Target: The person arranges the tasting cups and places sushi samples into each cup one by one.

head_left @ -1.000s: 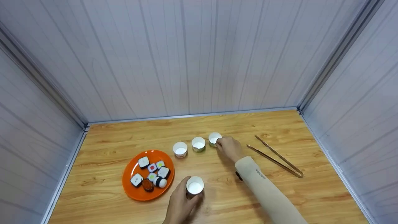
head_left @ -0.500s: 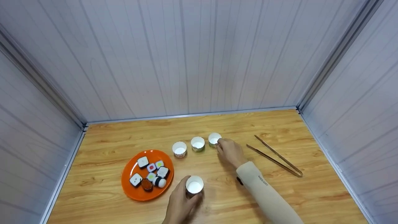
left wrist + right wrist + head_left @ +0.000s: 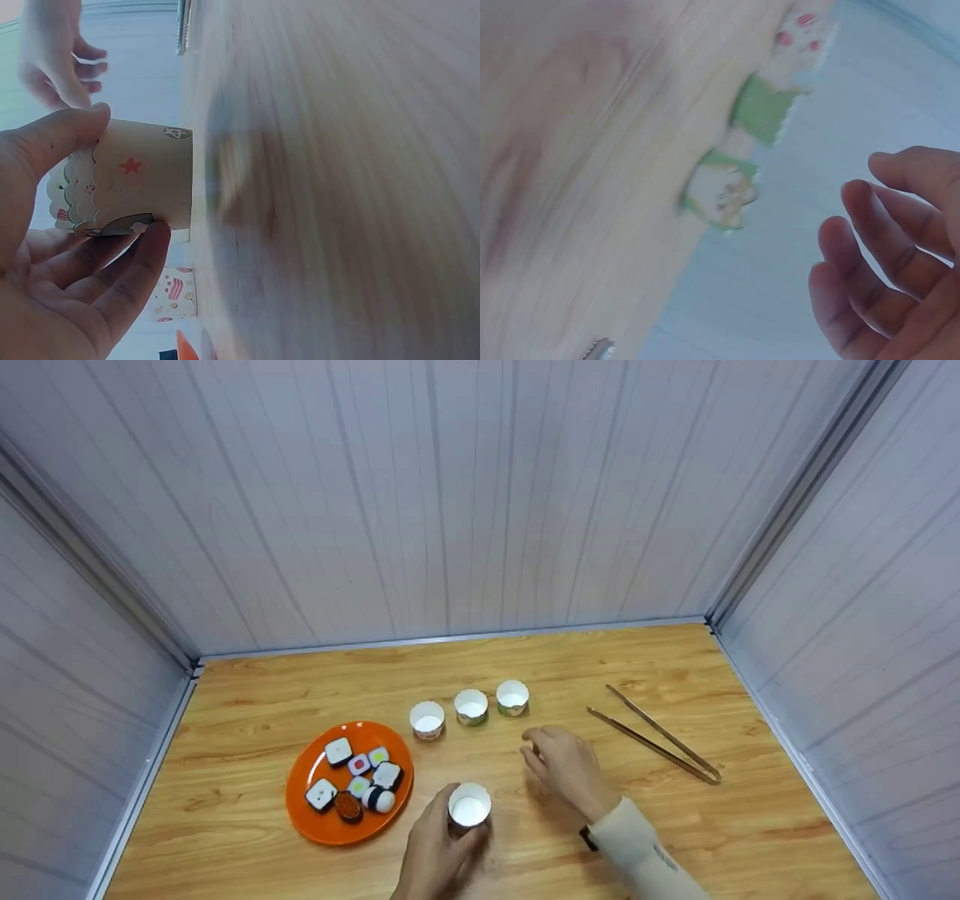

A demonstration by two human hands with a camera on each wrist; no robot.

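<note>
My left hand [image 3: 436,847] grips a paper cupcake cup [image 3: 470,805] near the table's front. In the left wrist view, thumb and fingers clasp the cup [image 3: 142,169], which carries a red star and has scalloped edges at its rim. A dark gap shows no contents; its inside is white from the head view. My right hand [image 3: 568,769] hovers over the table with loosely bent fingers and holds nothing. Beyond it stand a left cup [image 3: 427,721], a middle cup [image 3: 471,708] and a right cup [image 3: 512,699] in a row. The right wrist view shows the right cup's [image 3: 721,191] animal print.
An orange plate [image 3: 311,829] at the left bears several toy sushi pieces [image 3: 339,751]. Metal tongs [image 3: 656,742] lie spread on the right side of the wooden table [image 3: 247,690]. Panelled walls [image 3: 465,510] rise at the back and both sides.
My right hand has let go of the right cup in the row and drawn back toward the front right. The left hand stays with its cup.
</note>
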